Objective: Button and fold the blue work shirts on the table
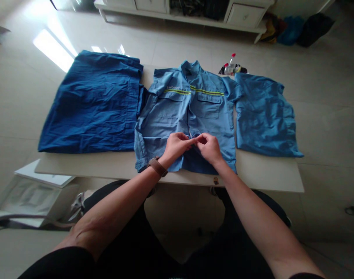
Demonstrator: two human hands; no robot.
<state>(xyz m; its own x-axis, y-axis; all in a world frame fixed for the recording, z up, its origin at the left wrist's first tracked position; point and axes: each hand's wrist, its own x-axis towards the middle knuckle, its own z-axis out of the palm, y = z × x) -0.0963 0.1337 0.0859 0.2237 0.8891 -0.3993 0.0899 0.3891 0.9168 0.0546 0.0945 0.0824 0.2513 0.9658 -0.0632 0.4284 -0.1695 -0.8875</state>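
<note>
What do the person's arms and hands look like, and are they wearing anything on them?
The left hand and right hand wear no gloves. Around the left wrist goes a brown strap, probably a watch's. The forearms are bare. A black left sleeve ends near the elbow; only a dark edge of the right sleeve shows.

Beyond the table [86, 168] we see a long white cabinet [179, 18] with drawers, standing on the glossy tiled floor [325, 128], where bright light reflects at left. Beside the cabinet's right end we have a blue bag [290, 30] and a black bag [315, 30]; nearer us, just past the table's far edge, stands a clear red-capped bottle [231, 68].
</note>
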